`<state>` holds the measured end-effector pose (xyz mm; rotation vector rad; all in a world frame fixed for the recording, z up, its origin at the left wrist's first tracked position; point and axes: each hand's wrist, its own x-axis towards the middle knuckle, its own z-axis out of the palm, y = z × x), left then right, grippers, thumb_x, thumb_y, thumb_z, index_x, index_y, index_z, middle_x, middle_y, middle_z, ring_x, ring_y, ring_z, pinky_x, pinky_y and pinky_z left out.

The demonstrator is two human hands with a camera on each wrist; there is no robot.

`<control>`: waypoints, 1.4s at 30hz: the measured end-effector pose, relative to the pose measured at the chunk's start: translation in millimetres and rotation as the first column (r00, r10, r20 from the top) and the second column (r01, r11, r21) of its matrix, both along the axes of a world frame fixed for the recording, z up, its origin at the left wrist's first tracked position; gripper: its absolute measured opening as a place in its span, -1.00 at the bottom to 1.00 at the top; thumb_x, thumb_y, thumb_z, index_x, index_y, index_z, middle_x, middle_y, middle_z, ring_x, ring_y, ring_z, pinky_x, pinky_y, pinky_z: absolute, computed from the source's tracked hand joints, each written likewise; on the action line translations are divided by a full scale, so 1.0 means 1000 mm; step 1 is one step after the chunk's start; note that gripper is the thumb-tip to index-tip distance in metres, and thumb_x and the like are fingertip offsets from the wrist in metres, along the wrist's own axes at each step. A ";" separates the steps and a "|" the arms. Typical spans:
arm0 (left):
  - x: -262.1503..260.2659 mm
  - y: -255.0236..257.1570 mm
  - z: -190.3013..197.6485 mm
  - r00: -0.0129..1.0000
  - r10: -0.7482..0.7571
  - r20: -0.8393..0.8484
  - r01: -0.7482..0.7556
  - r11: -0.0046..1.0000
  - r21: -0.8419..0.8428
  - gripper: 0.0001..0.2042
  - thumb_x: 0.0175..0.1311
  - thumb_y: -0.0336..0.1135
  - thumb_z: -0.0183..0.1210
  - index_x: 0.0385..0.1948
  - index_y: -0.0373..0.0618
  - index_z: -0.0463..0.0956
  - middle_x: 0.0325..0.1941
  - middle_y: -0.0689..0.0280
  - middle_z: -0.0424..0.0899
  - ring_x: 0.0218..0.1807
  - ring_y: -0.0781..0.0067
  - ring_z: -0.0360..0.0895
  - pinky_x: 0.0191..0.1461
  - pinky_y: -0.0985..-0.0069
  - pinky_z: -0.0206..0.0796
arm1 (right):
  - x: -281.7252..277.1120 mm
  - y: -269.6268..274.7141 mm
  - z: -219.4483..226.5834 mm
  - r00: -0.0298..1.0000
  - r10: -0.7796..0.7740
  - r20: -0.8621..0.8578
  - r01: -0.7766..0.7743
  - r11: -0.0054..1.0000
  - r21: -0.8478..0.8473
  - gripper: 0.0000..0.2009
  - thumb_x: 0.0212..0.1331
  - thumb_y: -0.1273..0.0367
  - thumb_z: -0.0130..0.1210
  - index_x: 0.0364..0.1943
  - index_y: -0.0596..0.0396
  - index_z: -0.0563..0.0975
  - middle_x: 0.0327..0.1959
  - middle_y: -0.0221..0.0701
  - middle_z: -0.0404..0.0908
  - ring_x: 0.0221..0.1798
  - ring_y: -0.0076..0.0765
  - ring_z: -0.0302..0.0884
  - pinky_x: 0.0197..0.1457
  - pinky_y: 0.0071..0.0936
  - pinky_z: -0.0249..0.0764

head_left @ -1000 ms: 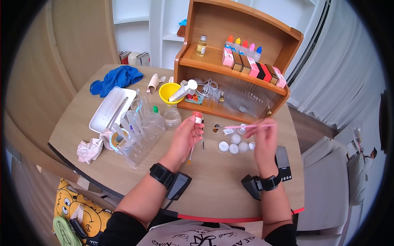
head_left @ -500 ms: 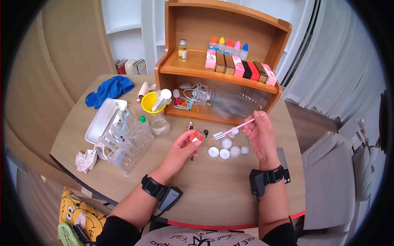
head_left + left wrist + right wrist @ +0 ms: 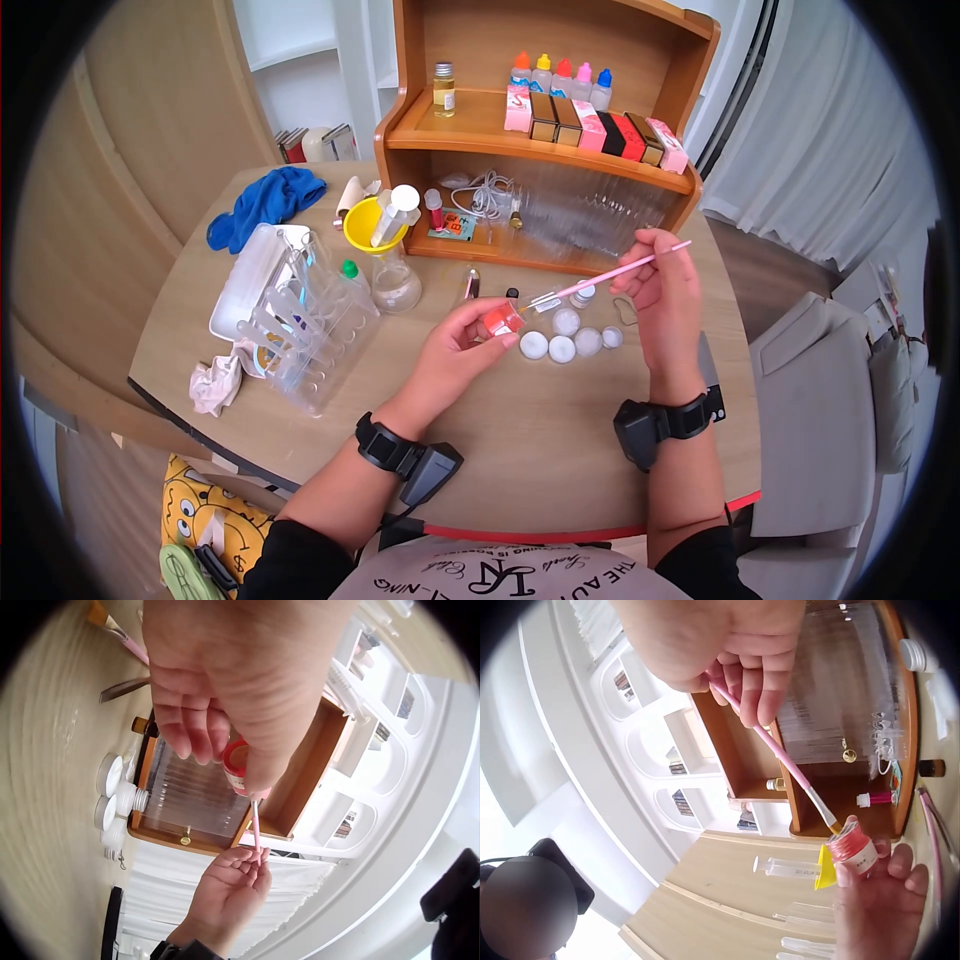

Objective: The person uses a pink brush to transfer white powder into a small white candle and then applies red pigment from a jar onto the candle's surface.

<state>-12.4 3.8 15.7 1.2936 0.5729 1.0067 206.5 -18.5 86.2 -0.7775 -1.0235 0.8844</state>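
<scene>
In the head view my left hand [image 3: 455, 355] grips a small clear jar [image 3: 503, 320] of red contents, tilted toward the right. From the right, my right hand [image 3: 665, 300] pinches a pink-handled brush [image 3: 620, 270] near the end of its handle. The right wrist view shows the brush's brown bristles [image 3: 836, 826] right at the mouth of the jar, which has a white label [image 3: 865, 859]. A small black cap [image 3: 513, 294] stands on the table behind the jar. Just right of it sit several white-lidded jars [image 3: 562, 348]. Other brushes [image 3: 934, 825] lie near my left hand.
A wooden shelf [image 3: 450, 135] with bottles and boxes stands at the back. On the left are a clear test tube rack [image 3: 330, 365], a flask [image 3: 398, 285] with a yellow funnel [image 3: 362, 235], a white tray and a blue cloth [image 3: 270, 205]. A dark scale lies beneath my right forearm.
My left hand has shifted right and tilted the jar, which was more upright a second ago. My right hand has turned the brush from nearly level to slanting down, its tip now at the jar's mouth.
</scene>
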 end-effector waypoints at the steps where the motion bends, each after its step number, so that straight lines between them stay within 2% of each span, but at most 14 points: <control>1: 0.000 0.000 0.000 1.000 -0.013 -0.009 0.013 1.000 0.010 -0.60 0.19 -0.43 0.15 0.08 -0.12 0.34 -0.05 0.38 0.52 -0.16 0.68 0.42 -0.21 0.67 0.32 | -0.001 -0.001 0.001 1.000 0.028 0.000 -0.028 0.999 -0.018 -0.74 0.36 0.29 -0.22 -0.17 0.21 0.42 -0.38 -0.31 0.52 -0.42 -0.48 0.50 -0.28 -0.52 0.49; 5: 0.002 -0.001 -0.002 0.999 -0.035 0.016 0.035 0.999 -0.001 -0.60 0.18 -0.43 0.15 0.09 -0.12 0.34 -0.06 0.38 0.52 -0.17 0.69 0.41 -0.22 0.67 0.32 | -0.001 0.000 -0.005 0.991 0.088 0.097 -0.078 0.992 -0.104 -0.72 0.36 0.27 -0.20 -0.18 0.22 0.45 -0.40 -0.33 0.53 -0.43 -0.49 0.50 -0.29 -0.53 0.49; 7: 0.002 0.000 -0.004 0.998 -0.029 0.049 0.028 0.999 0.016 -0.59 0.18 -0.41 0.17 0.09 -0.12 0.34 -0.06 0.39 0.52 -0.18 0.69 0.41 -0.22 0.67 0.32 | 0.001 0.000 -0.007 0.955 0.171 0.243 -0.129 0.975 -0.180 -0.72 0.36 0.26 -0.18 -0.23 0.21 0.45 -0.44 -0.33 0.55 -0.47 -0.48 0.51 -0.32 -0.54 0.49; 10: 0.002 -0.001 -0.001 0.999 -0.022 0.041 0.022 1.000 0.012 -0.59 0.18 -0.41 0.17 0.09 -0.13 0.34 -0.07 0.39 0.51 -0.19 0.70 0.41 -0.23 0.67 0.32 | -0.005 -0.001 -0.007 0.967 0.115 0.229 -0.086 0.987 -0.133 -0.72 0.36 0.25 -0.18 -0.29 0.19 0.44 -0.47 -0.32 0.56 -0.51 -0.48 0.52 -0.37 -0.56 0.48; 13: 0.002 -0.001 -0.002 0.999 -0.022 0.031 0.022 1.000 0.018 -0.59 0.18 -0.42 0.17 0.09 -0.13 0.34 -0.08 0.40 0.50 -0.19 0.70 0.40 -0.23 0.67 0.32 | -0.012 -0.001 -0.009 0.975 0.128 0.183 -0.112 0.989 -0.094 -0.73 0.36 0.25 -0.19 -0.34 0.17 0.41 -0.48 -0.31 0.56 -0.52 -0.48 0.53 -0.41 -0.58 0.47; 17: 0.003 0.000 -0.003 1.000 -0.008 0.018 0.008 1.000 0.026 -0.59 0.17 -0.44 0.18 0.09 -0.14 0.34 -0.08 0.40 0.49 -0.20 0.70 0.40 -0.23 0.69 0.31 | -0.010 0.000 -0.011 0.975 0.093 0.203 -0.085 0.995 -0.048 -0.73 0.37 0.25 -0.20 -0.34 0.16 0.40 -0.48 -0.31 0.56 -0.51 -0.48 0.53 -0.41 -0.59 0.48; 20: 0.003 0.000 -0.004 1.000 -0.009 0.008 0.009 0.999 0.032 -0.58 0.17 -0.45 0.18 0.09 -0.15 0.33 -0.06 0.40 0.48 -0.16 0.68 0.41 -0.17 0.68 0.31 | -0.009 0.000 -0.012 0.958 0.153 0.241 -0.143 0.988 -0.058 -0.73 0.37 0.25 -0.20 -0.34 0.16 0.39 -0.48 -0.31 0.56 -0.50 -0.48 0.53 -0.40 -0.58 0.48; 22: 0.004 0.000 -0.006 1.000 0.004 0.004 -0.004 0.998 0.069 -0.58 0.17 -0.45 0.18 0.09 -0.15 0.33 -0.04 0.39 0.48 -0.08 0.64 0.42 -0.07 0.65 0.30 | -0.011 0.000 -0.013 0.961 0.071 0.268 -0.069 0.997 -0.016 -0.74 0.37 0.25 -0.20 -0.34 0.15 0.39 -0.49 -0.32 0.56 -0.50 -0.49 0.53 -0.41 -0.59 0.47; 26: 0.002 0.000 -0.004 1.000 -0.010 -0.021 0.011 0.999 0.030 -0.58 0.17 -0.46 0.18 0.09 -0.15 0.33 -0.03 0.38 0.47 -0.01 0.61 0.41 0.02 0.63 0.28 | -0.010 -0.001 -0.013 0.961 0.132 0.245 -0.130 0.991 -0.024 -0.74 0.37 0.25 -0.20 -0.35 0.15 0.39 -0.49 -0.32 0.55 -0.51 -0.50 0.52 -0.42 -0.60 0.47; 35: 0.003 0.001 -0.005 1.000 -0.006 -0.029 0.008 0.998 0.057 -0.58 0.16 -0.49 0.18 0.08 -0.17 0.33 0.00 0.37 0.46 0.03 0.59 0.41 0.10 0.60 0.25 | -0.010 -0.001 -0.014 0.972 0.085 0.218 -0.073 0.995 -0.065 -0.75 0.35 0.26 -0.16 -0.32 0.17 0.40 -0.50 -0.31 0.56 -0.54 -0.50 0.51 -0.45 -0.61 0.46; 37: 0.003 0.001 -0.006 0.999 -0.001 -0.042 0.004 0.999 0.054 -0.58 0.16 -0.49 0.18 0.08 -0.17 0.34 0.01 0.36 0.46 0.04 0.59 0.40 0.11 0.59 0.25 | -0.012 0.000 -0.013 0.960 0.026 0.279 -0.013 0.999 -0.047 -0.76 0.35 0.27 -0.15 -0.32 0.18 0.41 -0.50 -0.30 0.56 -0.55 -0.50 0.51 -0.46 -0.61 0.45; 40: 0.003 0.000 -0.005 0.999 -0.014 -0.043 0.016 0.999 0.035 -0.59 0.16 -0.49 0.18 0.08 -0.17 0.34 0.00 0.36 0.45 0.05 0.58 0.40 0.13 0.59 0.25 | -0.013 -0.003 -0.011 0.971 0.074 0.229 -0.061 0.996 -0.066 -0.76 0.35 0.28 -0.14 -0.32 0.19 0.41 -0.50 -0.30 0.56 -0.56 -0.49 0.51 -0.48 -0.61 0.45; 42: 0.004 0.002 -0.005 0.999 -0.012 -0.036 0.013 0.999 0.048 -0.59 0.16 -0.50 0.18 0.08 -0.17 0.34 0.00 0.36 0.44 0.06 0.58 0.39 0.13 0.59 0.24 | -0.012 -0.001 -0.011 0.973 0.053 0.223 -0.042 0.998 -0.053 -0.76 0.34 0.28 -0.14 -0.33 0.19 0.41 -0.51 -0.29 0.56 -0.57 -0.48 0.51 -0.49 -0.61 0.45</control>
